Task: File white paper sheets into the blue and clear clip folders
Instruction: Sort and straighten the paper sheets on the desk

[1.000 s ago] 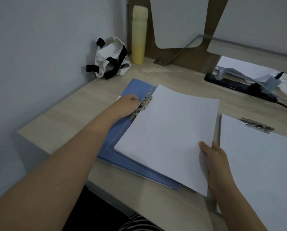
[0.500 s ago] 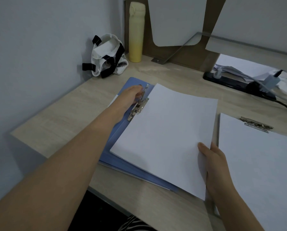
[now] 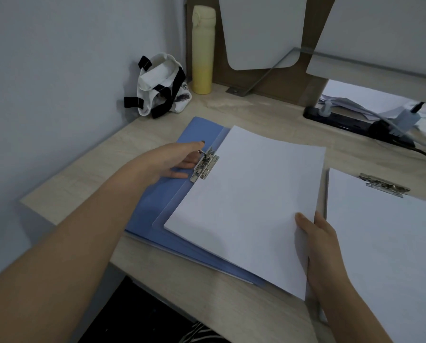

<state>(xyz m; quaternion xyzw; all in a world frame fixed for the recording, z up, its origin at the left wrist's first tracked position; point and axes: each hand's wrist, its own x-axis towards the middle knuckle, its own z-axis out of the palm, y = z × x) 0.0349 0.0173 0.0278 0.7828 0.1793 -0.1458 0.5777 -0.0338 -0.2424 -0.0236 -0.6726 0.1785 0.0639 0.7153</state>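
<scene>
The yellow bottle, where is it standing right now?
In the head view the yellow bottle stands upright at the back left of the desk, near the wall corner, just right of the white bag with black straps.

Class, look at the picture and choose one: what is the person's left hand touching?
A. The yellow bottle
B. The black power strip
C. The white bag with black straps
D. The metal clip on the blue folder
D: the left hand has its fingertips at the metal clip of the blue folder, while the right hand holds the edge of the paper sheet.
</scene>
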